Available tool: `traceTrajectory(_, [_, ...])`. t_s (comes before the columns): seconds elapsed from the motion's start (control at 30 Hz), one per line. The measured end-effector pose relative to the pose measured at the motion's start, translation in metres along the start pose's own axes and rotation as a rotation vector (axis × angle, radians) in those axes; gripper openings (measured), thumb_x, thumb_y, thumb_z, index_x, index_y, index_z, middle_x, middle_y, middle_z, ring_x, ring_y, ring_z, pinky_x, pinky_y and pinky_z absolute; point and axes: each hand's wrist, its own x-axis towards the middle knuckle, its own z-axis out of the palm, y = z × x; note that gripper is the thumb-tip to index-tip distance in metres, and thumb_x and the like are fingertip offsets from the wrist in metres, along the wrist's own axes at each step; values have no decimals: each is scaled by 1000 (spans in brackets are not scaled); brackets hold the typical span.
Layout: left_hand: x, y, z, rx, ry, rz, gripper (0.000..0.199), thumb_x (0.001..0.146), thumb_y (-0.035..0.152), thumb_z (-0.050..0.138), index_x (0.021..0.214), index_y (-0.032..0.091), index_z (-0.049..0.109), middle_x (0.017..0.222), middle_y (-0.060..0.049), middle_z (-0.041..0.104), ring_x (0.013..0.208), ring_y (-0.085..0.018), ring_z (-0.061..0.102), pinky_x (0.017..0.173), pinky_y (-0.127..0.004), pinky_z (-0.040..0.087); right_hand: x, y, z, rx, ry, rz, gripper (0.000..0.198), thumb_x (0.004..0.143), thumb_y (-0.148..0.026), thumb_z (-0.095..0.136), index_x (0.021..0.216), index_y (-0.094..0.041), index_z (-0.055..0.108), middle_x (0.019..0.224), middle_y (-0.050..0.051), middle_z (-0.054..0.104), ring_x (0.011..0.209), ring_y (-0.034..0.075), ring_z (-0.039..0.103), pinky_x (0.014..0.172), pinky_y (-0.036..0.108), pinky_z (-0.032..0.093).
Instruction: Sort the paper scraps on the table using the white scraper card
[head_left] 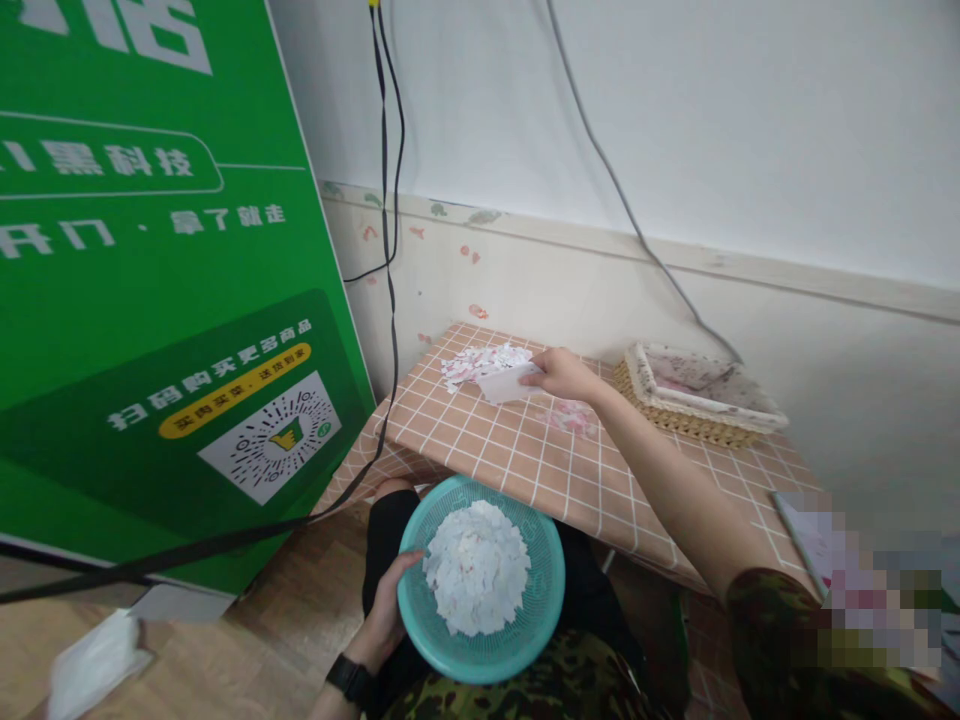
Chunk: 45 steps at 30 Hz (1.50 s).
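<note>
A teal plastic basket (pixel 553 590) rests on my lap, with a heap of white paper scraps (pixel 478 568) inside it. My left hand (pixel 391 602) is closed on the basket's left rim, thumb over the edge. Reaching out over the table, my right hand (pixel 561 375) pinches a white card (pixel 510 383) by its right end. The card stands tilted against a loose pile of paper scraps (pixel 480 362), some of them pinkish, on the checked tablecloth (pixel 480 435). Whether the card touches the cloth is hard to tell.
A woven basket with a cloth lining (pixel 697 425) stands at the table's back right. A large green cabinet (pixel 150 330) rises on the left. A black strap (pixel 391 330) hangs down past the table's left edge. A white bag (pixel 97 660) lies on the floor.
</note>
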Motion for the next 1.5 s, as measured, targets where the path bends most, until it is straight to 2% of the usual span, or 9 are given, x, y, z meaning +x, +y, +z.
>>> traceTrajectory(0.33, [-4,2,5,12,34,26,12,68,23,65,69,11,68,62,-7,72,57,-20,63,63,-33,50,0,2,-13,0,-62,-19,22,72,-32,58,62,-14,62,54,-1,51,53,10,43,53,24,28])
traceTrajectory(0.47, [-5,2,4,4,59,30,11,68,22,65,68,11,68,60,-7,71,55,-20,63,63,-33,50,-23,1,-17,-31,-84,-20,23,73,-33,59,59,-15,61,51,-1,50,50,10,42,51,24,27])
traceTrajectory(0.57, [-3,1,1,-7,33,-11,14,68,24,65,73,11,69,65,-8,73,59,-22,65,66,-36,51,-53,-9,-15,-74,18,13,27,78,-34,56,59,-16,62,52,0,53,49,10,44,51,25,29])
traceTrajectory(0.73, [2,-2,-3,-8,6,1,16,69,25,65,76,11,69,70,-9,74,64,-24,67,69,-38,52,-102,-43,47,82,267,-48,28,88,-26,43,96,-21,69,86,5,71,72,16,62,68,27,44])
traceTrajectory(0.83, [1,-2,-1,5,31,6,15,69,23,66,76,11,69,70,-8,74,63,-23,67,68,-37,53,-116,-55,95,151,249,-100,41,85,-17,42,121,-25,58,117,6,64,98,19,62,83,32,47])
traceTrajectory(0.93, [0,-1,1,2,45,10,14,68,23,66,75,11,69,66,-7,73,62,-23,67,69,-37,53,-121,-51,118,109,252,-17,48,82,-14,42,127,-25,54,122,6,60,103,21,60,87,35,47])
traceTrajectory(1.1, [0,-1,1,15,67,18,13,67,22,66,75,12,68,67,-8,73,65,-26,68,71,-40,53,-128,-16,100,14,324,226,38,83,-20,46,116,-24,63,102,8,70,84,23,65,74,33,48])
traceTrajectory(1.3, [3,-2,-2,14,36,8,14,68,22,67,75,10,68,70,-10,74,64,-25,68,70,-39,53,-149,14,58,160,488,436,37,83,-46,50,71,-18,71,54,3,60,51,18,54,49,28,36])
traceTrajectory(1.5, [6,-4,-5,3,44,17,13,68,22,67,76,12,68,70,-8,74,66,-24,68,71,-37,53,-177,9,54,494,194,283,30,77,-47,59,73,-21,73,64,1,65,54,16,54,49,27,38])
